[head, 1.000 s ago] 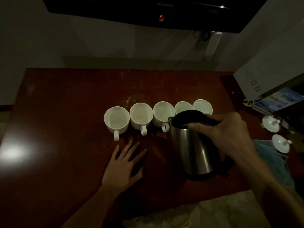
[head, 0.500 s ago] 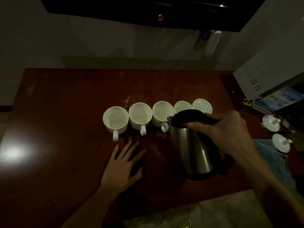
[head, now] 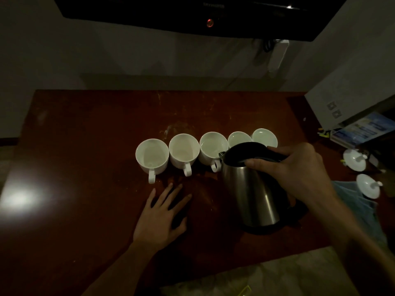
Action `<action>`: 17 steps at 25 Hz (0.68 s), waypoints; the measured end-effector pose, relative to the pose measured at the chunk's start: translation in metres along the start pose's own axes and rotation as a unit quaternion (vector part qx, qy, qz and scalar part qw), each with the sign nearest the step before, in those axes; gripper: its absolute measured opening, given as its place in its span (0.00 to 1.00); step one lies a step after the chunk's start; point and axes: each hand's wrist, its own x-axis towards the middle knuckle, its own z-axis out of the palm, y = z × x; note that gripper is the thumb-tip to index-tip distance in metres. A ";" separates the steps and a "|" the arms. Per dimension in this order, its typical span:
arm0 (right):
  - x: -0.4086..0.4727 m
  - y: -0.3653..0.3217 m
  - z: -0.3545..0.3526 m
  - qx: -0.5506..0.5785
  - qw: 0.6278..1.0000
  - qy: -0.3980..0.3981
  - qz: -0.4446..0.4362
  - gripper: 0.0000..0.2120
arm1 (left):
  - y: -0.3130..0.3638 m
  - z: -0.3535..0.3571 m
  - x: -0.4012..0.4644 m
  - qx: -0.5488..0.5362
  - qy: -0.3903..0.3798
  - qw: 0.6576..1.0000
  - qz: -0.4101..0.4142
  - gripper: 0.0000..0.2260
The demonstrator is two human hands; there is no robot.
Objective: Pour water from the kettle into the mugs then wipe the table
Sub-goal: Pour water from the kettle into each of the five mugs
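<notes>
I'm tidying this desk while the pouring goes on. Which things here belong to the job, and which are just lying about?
Part of the job:
kettle, held by the right hand
five white mugs in a row
blue cloth at the table's right edge
table

Just lying about:
two white lids
booklets
grey box
</notes>
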 end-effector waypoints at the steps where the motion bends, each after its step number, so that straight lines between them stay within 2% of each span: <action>1: 0.000 0.000 0.000 0.001 1.000 0.000 -0.002 0.42 | 0.000 0.000 0.000 -0.001 0.001 1.000 0.000 0.29; 9: 0.001 0.000 0.000 -0.004 1.000 -0.001 0.002 0.34 | 0.000 0.000 0.000 -0.002 0.004 1.000 -0.001 0.29; 13: 0.001 -0.002 0.000 -0.001 1.000 0.001 0.002 0.35 | 0.000 -0.001 0.000 -0.002 0.002 1.000 -0.004 0.29; 17: 0.002 0.000 0.001 0.002 1.000 0.006 -0.006 0.41 | 0.000 0.000 0.000 -0.002 0.000 1.000 -0.004 0.29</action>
